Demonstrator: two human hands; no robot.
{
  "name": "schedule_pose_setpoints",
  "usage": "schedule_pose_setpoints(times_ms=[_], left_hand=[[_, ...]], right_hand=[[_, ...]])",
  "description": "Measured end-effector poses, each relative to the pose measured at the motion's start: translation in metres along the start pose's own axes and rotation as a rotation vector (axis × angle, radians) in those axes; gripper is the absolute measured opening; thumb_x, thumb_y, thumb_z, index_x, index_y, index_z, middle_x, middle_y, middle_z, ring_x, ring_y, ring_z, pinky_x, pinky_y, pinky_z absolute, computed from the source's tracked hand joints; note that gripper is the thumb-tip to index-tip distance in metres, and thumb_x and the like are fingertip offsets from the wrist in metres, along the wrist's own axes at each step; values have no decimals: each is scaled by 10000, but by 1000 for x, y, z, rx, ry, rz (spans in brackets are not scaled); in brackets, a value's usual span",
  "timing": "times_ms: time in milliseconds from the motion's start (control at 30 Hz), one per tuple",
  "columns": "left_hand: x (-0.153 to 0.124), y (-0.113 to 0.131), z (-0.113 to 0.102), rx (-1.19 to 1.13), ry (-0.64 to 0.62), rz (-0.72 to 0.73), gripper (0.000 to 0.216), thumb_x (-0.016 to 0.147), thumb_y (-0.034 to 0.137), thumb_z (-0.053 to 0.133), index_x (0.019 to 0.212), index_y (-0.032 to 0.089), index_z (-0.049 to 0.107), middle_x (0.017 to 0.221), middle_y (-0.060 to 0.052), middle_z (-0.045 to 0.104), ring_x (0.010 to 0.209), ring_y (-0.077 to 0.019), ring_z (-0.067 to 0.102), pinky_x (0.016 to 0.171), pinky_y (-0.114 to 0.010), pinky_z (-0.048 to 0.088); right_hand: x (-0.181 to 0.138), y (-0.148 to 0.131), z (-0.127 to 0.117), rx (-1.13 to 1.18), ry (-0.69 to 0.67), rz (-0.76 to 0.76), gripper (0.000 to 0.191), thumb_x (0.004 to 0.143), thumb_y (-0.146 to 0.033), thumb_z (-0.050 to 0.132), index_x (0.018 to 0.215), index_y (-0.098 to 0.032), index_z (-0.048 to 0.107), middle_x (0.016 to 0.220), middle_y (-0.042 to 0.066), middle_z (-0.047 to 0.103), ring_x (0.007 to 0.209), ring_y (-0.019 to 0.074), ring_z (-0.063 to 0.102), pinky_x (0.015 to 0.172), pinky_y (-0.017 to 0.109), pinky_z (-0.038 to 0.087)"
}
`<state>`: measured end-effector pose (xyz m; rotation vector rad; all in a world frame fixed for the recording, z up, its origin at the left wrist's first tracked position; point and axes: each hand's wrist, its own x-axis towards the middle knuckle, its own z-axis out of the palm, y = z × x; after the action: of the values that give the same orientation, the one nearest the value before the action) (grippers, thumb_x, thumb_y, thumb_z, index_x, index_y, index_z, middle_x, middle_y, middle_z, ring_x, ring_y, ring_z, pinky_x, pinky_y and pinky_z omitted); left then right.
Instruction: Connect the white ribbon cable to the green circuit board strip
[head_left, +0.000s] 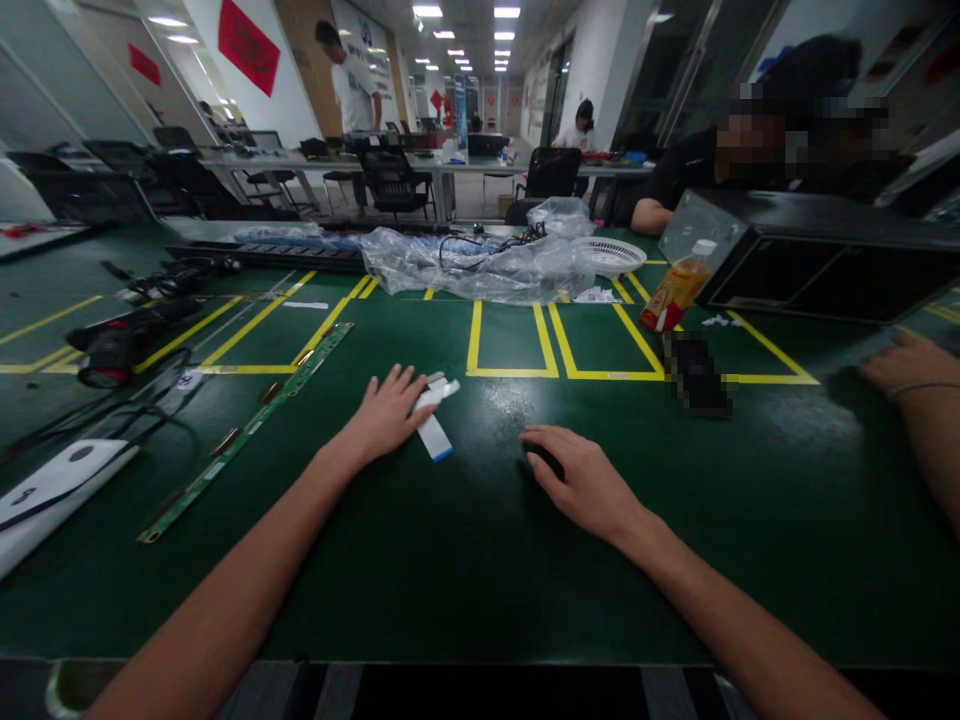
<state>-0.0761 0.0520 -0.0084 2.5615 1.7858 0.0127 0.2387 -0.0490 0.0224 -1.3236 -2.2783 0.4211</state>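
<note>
My left hand (386,410) lies palm down on the green table, fingers spread. Its thumb rests on or against a white flat ribbon cable (433,436) with a blue end; part of the cable is folded over beside the fingers. To the right, my right hand (581,478) rests on the table with its fingers loosely curved and the thumb apart. Only a dark gap shows between them, and I see nothing held there. A long, narrow green circuit board (247,433) lies slantwise to the left of my left hand.
Yellow tape (512,373) marks boxes on the table (465,560). Clear plastic wrap (480,265) and a white basket (611,255) lie at the back. A drink bottle (679,288), a blurred dark object (697,372) and another person's hand (911,362) are right; cables and a white device (64,490) left.
</note>
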Motion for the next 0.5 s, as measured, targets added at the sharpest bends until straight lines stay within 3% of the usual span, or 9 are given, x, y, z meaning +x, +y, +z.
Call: schedule_pose_setpoints(times_ms=[133, 233, 333, 500], left_hand=[[-12, 72, 2, -59, 0, 435, 648, 1046, 581, 317, 1583, 219, 324, 1660, -128, 245, 1547, -321, 148, 1217, -574, 166], [-14, 94, -2, -76, 4, 522, 643, 1051, 594, 278, 1576, 227, 334, 1653, -103, 277, 1544, -287, 181, 1232, -538, 157], [-7, 66, -8, -25, 36, 316, 603, 1066, 534, 252, 1548, 200, 391, 1629, -108, 335, 1523, -298, 246, 1220, -544, 203], [-3, -43, -14, 72, 150, -388, 646, 1030, 484, 284, 1458, 33, 461, 1546, -245, 415, 1450, -392, 360, 1148, -595, 319]], right_hand=[[-1, 0, 8, -86, -13, -70, 436, 974, -240, 511, 1396, -153, 571, 1446, 155, 593, 1352, 274, 535, 1125, 489, 452], [-2, 0, 12, -163, -81, -96, 487, 952, -240, 542, 1425, -126, 550, 1470, 180, 566, 1373, 300, 515, 1146, 504, 426], [-2, 0, 12, -210, -135, -99, 481, 951, -246, 552, 1414, -118, 567, 1488, 186, 547, 1381, 313, 506, 1152, 511, 418], [-2, 0, 5, -199, -149, -84, 488, 974, -270, 526, 1433, -106, 551, 1506, 186, 527, 1413, 314, 467, 1157, 534, 407]])
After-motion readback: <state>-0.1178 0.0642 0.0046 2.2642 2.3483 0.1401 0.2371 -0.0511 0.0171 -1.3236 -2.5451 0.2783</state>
